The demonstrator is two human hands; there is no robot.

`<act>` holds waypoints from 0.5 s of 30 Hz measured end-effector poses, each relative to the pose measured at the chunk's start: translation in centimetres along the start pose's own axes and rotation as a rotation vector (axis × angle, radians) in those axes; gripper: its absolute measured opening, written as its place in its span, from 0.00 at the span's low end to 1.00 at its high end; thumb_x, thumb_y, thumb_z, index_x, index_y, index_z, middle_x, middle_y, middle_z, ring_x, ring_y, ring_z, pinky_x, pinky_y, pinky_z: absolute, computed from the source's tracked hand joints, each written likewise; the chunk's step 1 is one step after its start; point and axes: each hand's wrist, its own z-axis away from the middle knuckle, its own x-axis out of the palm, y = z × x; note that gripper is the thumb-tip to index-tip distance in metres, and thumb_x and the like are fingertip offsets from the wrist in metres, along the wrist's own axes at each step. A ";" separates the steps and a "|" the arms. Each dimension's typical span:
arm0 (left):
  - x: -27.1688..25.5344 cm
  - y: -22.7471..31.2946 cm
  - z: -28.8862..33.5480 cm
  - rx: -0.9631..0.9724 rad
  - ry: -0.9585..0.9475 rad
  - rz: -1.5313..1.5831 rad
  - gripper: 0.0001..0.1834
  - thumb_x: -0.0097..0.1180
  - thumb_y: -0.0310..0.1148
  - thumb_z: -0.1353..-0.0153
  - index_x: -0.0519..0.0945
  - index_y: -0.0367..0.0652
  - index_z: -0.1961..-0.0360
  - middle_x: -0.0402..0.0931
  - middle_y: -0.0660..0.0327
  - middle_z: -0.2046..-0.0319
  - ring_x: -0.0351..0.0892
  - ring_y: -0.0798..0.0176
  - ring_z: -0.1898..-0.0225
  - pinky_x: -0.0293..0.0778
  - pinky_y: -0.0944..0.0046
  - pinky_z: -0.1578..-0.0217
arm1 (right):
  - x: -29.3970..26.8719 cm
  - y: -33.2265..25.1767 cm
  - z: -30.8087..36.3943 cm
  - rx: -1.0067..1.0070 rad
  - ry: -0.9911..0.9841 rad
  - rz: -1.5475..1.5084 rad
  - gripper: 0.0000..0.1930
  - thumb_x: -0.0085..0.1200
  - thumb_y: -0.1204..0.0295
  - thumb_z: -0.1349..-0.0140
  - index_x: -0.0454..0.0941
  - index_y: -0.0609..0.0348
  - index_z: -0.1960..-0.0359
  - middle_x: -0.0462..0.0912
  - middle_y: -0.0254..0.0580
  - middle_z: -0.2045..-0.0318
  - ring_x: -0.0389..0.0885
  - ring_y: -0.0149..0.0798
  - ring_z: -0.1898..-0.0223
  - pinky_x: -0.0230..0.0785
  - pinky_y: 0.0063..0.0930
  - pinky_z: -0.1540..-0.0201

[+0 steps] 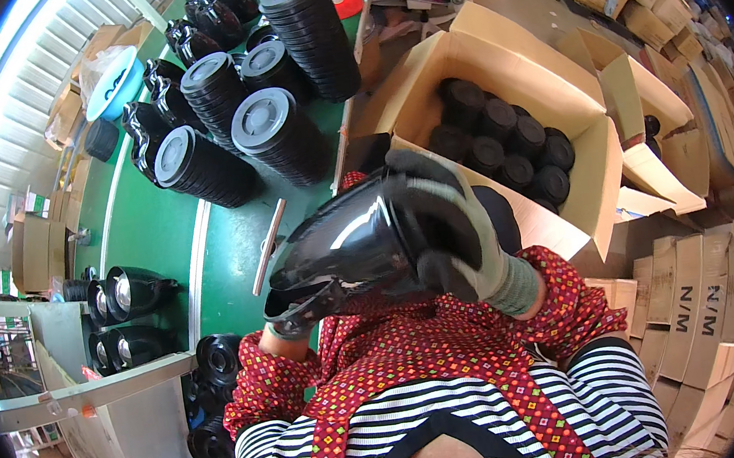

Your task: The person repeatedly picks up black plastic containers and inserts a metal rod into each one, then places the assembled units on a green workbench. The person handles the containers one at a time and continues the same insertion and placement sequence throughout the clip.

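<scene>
Green table point(226, 249); carton point(536, 217) holds black cylinders point(524, 136); hands point(477, 243) grip jug point(337, 243).

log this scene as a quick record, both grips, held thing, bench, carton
right grip: gloved, wrapped over one end of the black vessel
left grip: mostly hidden behind the vessel
held thing: glossy, tilted
green bench: stacked round black parts, metal bar
open carton: dark cylindrical pieces inside

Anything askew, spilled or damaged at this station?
No spills or damage visible. One mild oddity: a metal rod sits slanted over the green table, near the black vessel and apart from the black stacks. Can't tell whether it's loose.
</scene>
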 end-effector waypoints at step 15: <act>3.8 2.3 1.1 0.894 0.337 -1.509 0.24 0.69 0.26 0.53 0.86 0.39 0.50 0.81 0.48 0.55 0.83 0.43 0.58 0.80 0.53 0.55 | -2.4 11.0 7.7 0.401 -0.247 0.120 0.23 0.41 0.74 0.23 0.70 0.66 0.30 0.77 0.47 0.34 0.74 0.41 0.32 0.63 0.36 0.26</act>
